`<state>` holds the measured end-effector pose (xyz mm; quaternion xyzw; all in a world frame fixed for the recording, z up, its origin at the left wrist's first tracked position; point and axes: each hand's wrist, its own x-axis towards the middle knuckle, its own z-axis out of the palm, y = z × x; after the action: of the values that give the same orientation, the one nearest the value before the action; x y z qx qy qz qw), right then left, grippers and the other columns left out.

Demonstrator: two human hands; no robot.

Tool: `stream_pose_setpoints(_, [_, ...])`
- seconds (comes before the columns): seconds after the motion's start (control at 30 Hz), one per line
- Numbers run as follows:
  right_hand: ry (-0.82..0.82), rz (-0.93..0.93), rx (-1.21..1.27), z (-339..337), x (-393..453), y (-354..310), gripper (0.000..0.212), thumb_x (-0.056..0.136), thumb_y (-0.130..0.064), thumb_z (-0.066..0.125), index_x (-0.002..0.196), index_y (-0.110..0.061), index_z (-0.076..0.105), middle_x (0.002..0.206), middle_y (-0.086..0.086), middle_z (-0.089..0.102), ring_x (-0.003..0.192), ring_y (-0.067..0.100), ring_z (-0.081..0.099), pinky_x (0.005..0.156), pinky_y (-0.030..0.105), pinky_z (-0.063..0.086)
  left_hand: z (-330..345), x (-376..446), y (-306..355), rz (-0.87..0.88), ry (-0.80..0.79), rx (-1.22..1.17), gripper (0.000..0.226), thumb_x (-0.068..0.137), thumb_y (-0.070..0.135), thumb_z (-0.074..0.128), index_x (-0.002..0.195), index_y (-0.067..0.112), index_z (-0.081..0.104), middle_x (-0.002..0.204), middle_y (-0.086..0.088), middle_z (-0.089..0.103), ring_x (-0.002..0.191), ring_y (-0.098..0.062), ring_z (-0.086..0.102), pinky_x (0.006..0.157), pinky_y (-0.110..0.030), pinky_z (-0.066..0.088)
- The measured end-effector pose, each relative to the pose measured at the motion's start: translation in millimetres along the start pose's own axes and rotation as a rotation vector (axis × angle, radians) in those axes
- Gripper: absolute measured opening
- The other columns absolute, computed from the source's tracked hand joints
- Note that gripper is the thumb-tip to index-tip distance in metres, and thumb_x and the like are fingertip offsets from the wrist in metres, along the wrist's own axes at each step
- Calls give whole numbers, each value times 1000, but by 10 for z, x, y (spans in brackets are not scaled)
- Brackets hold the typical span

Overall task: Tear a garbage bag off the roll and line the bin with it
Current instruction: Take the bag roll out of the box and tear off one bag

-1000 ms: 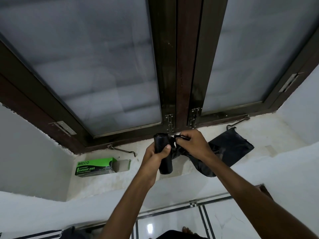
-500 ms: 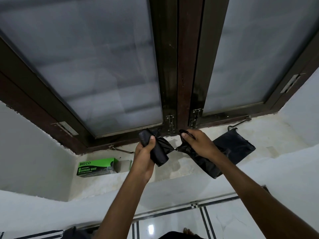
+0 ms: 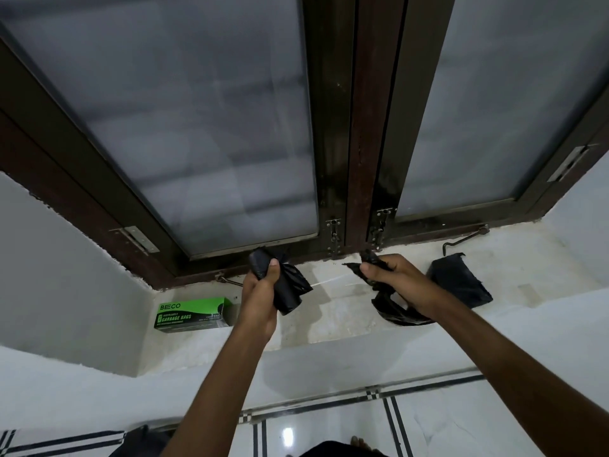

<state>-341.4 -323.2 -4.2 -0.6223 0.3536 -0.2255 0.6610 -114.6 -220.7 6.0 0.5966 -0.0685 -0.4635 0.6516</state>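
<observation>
My left hand [image 3: 260, 291] grips a black roll of garbage bags [image 3: 286, 286] above the window sill [image 3: 336, 311], the roll tilted with its top to the left. My right hand [image 3: 395, 278] is closed on a separate black garbage bag [image 3: 393, 311], folded narrow, whose loose end hangs below the wrist. A gap of bare sill shows between roll and bag; they are apart. No bin is in view.
A green and black garbage bag box [image 3: 194, 313] lies at the sill's left end. Another folded black bag [image 3: 459, 280] lies on the sill to the right. Behind stand frosted window panes in a dark frame [image 3: 346, 159]. Tiled floor [image 3: 329, 430] lies below.
The hands have pulled apart sideways. The bag, still joined to the roll half a second ago, is now separated from it. The roll has tilted and moved left.
</observation>
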Motion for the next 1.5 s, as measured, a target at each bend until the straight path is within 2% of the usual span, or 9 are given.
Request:
stream_pose_setpoints(0.13, [11, -53, 460, 177, 83, -80, 35, 97, -27, 50, 111, -2, 68, 98, 11, 74, 101, 22, 70, 104, 35, 49, 114, -84, -81, -66, -15, -20, 30, 97, 18, 57, 124, 5, 55, 113, -11, 66, 99, -23, 63, 74, -33, 51])
stream_pose_setpoints(0.27, [95, 70, 841, 341, 148, -89, 33, 96, -26, 54, 65, -16, 60, 54, -4, 20, 43, 11, 31, 58, 29, 49, 183, -98, -88, -100, -29, -32, 36, 96, 20, 58, 129, 6, 53, 121, -13, 65, 108, -27, 62, 79, -36, 51])
stream_pose_setpoints(0.4, [146, 67, 531, 307, 158, 25, 29, 90, -24, 60, 69, -16, 41, 51, -8, 18, 39, 7, 18, 46, 26, 13, 248, -118, -91, -67, -53, 61, 28, 96, 22, 60, 120, 9, 54, 119, -11, 64, 107, -26, 62, 86, -39, 49])
stream_pose_setpoints(0.77, [32, -37, -228, 312, 226, -174, 40, 103, -26, 50, 65, -19, 44, 53, -12, 34, 47, 6, 32, 51, 23, 23, 319, -124, -81, 264, -190, 453, 24, 98, 29, 56, 122, 27, 51, 107, 8, 64, 97, -1, 61, 74, -20, 49])
stream_pose_setpoints(0.93, [53, -53, 275, 303, 231, -214, 39, 100, -22, 52, 61, -22, 52, 53, -9, 27, 44, 9, 24, 48, 27, 23, 249, -25, -48, 230, -111, 417, 31, 97, 32, 57, 124, 17, 54, 112, -3, 66, 104, -18, 63, 75, -27, 50])
stream_pose_setpoints(1.1, [73, -95, 880, 460, 281, -347, 42, 103, -25, 44, 68, -10, 63, 51, -3, 12, 44, 14, 15, 71, 38, 56, 211, 50, -120, 113, -51, 314, 26, 96, 28, 60, 116, 11, 57, 112, -10, 67, 107, -25, 63, 94, -41, 51])
stream_pose_setpoints(1.17, [7, -44, 1029, 485, 299, -352, 47, 102, -29, 44, 57, -17, 44, 52, -4, 10, 44, 13, 11, 50, 25, 41, 219, 39, -161, 96, -41, 308, 20, 96, 28, 60, 111, 14, 58, 108, -7, 67, 106, -24, 63, 94, -41, 51])
stream_pose_setpoints(1.27, [-121, 53, 943, 413, 277, -223, 40, 98, -29, 49, 62, -19, 34, 51, -6, 12, 41, 10, 10, 42, 24, 14, 187, 84, -48, 142, -19, 288, 9, 98, 28, 57, 99, 19, 56, 99, -3, 67, 98, -20, 63, 83, -34, 50])
stream_pose_setpoints(1.5, [-247, 156, 360, 245, 231, -218, 39, 100, -21, 51, 62, -21, 43, 53, -5, 15, 44, 13, 7, 48, 27, 10, 201, 32, -100, 296, -128, 513, 36, 97, 34, 57, 129, 16, 52, 117, -8, 67, 109, -22, 64, 85, -35, 54])
